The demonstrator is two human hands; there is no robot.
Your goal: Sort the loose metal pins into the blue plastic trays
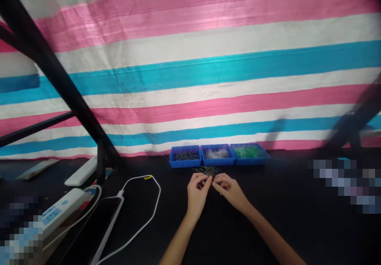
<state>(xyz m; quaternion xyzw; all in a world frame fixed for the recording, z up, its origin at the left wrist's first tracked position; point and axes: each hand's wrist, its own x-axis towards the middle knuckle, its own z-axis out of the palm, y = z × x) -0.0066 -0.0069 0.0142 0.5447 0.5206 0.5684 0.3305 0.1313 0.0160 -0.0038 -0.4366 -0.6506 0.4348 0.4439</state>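
My left hand point(197, 193) and my right hand point(232, 192) meet over the black table, their fingertips almost touching. Thumb and fingers are pinched together on each; anything between them is too small to make out. Just beyond the fingertips lies a loose pile of thin, dark and brassy metal pins or screws point(209, 170). Behind the pile, three blue trays stand in a row. The left tray point(186, 163) holds dark thin metal pieces, the middle tray point(218, 162) clear plastic bits, and the right tray point(253, 161) small green pieces.
At left are a phone-like device point(92, 229) with a white cable point(159, 201), a white power strip point(64, 209) and a white box-shaped item point(81, 171). A black metal frame bar point(59, 72) slants before a striped sheet point(208, 70). Items at far right are blurred out.
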